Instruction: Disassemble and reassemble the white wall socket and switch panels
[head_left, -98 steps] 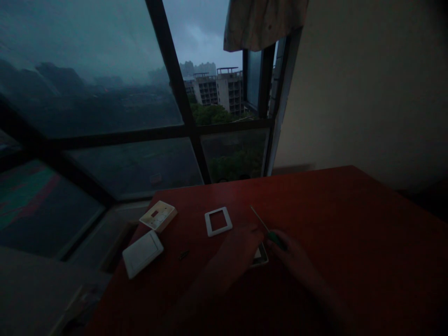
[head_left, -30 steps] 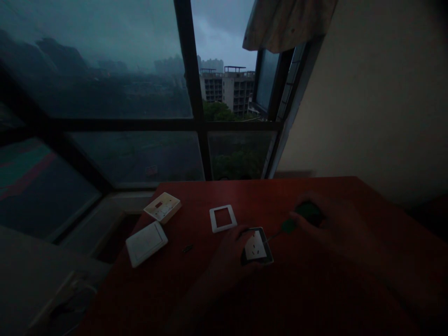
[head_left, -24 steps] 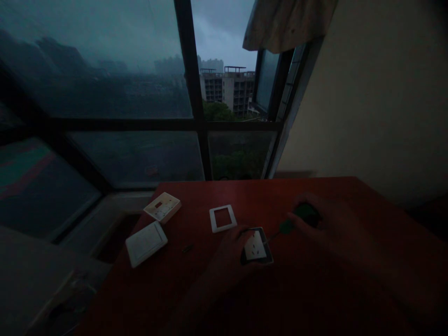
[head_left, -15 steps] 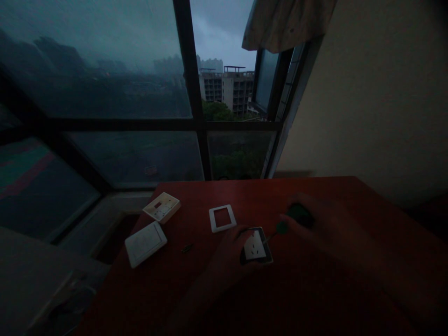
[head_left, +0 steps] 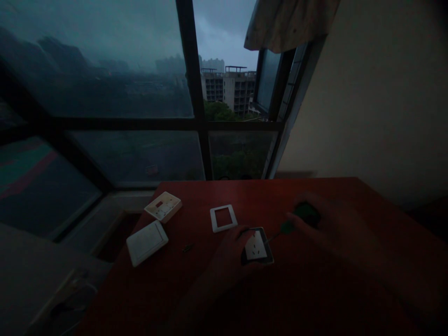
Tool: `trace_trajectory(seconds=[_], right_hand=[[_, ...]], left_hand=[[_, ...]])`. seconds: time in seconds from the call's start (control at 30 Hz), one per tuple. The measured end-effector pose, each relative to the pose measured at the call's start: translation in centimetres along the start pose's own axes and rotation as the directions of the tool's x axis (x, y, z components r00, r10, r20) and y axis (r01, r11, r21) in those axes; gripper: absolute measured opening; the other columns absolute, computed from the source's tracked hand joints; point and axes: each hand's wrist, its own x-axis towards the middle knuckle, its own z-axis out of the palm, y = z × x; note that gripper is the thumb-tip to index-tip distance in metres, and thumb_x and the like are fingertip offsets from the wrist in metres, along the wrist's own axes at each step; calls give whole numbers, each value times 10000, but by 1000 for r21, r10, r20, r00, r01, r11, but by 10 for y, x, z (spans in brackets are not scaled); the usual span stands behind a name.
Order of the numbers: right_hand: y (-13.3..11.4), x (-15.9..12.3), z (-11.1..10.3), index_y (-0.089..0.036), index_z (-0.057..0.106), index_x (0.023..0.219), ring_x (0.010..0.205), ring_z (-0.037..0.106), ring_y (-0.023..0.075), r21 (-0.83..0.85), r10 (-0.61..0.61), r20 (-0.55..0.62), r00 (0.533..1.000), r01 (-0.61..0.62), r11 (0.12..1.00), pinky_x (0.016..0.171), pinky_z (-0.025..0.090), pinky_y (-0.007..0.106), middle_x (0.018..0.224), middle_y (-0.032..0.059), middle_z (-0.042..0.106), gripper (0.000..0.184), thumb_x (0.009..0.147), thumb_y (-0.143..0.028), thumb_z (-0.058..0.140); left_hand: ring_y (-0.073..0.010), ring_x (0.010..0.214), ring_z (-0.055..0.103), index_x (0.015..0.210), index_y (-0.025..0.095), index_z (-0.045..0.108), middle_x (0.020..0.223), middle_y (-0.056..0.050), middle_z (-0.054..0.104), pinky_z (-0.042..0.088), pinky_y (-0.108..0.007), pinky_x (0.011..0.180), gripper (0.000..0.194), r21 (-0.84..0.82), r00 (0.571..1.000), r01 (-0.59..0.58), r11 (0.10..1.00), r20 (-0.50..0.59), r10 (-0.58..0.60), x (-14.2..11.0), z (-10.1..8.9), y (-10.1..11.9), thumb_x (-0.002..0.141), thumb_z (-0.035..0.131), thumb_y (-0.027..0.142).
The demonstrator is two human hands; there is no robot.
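Note:
My left hand (head_left: 233,254) grips a wall socket (head_left: 256,247) by its left side, fingers over the far edge and thumb along the near one. The socket lies face up on the table, its white middle with dark slots showing inside a dark surround. In my right hand (head_left: 324,224) is a screwdriver (head_left: 287,227) with a green handle, my fingers wrapped round it. Its thin shaft slants down to the left, and the tip meets the right side of the socket. A white square frame (head_left: 213,223) lies just beyond my left hand.
On the left of the reddish table (head_left: 315,186) are a cream mounting box (head_left: 170,213) and, nearer, a white switch panel (head_left: 147,243). Several small screws (head_left: 187,248) lie right of the panel. A window (head_left: 133,154) stands behind the table's far edge, a wall (head_left: 367,102) at right.
Earlier my left hand was over the socket and the screwdriver pointed up and away. Since then its tip has come down onto the socket's right side. Lately my right hand has shifted only slightly.

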Motion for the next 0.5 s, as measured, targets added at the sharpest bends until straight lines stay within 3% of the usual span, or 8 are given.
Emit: trace_trajectory(seconds=[0.5], right_hand=[[2, 0, 6, -226, 549, 908, 598, 635, 162, -12, -32, 32, 999, 33, 999, 497, 393, 253, 734, 8, 673, 182, 872, -404, 536]], left_hand=[[-299, 1278, 410, 1358, 267, 438, 1429, -75, 401, 357, -443, 1073, 791, -3, 1000, -21, 1000, -19, 21, -2, 1, -2, 666, 815, 334]])
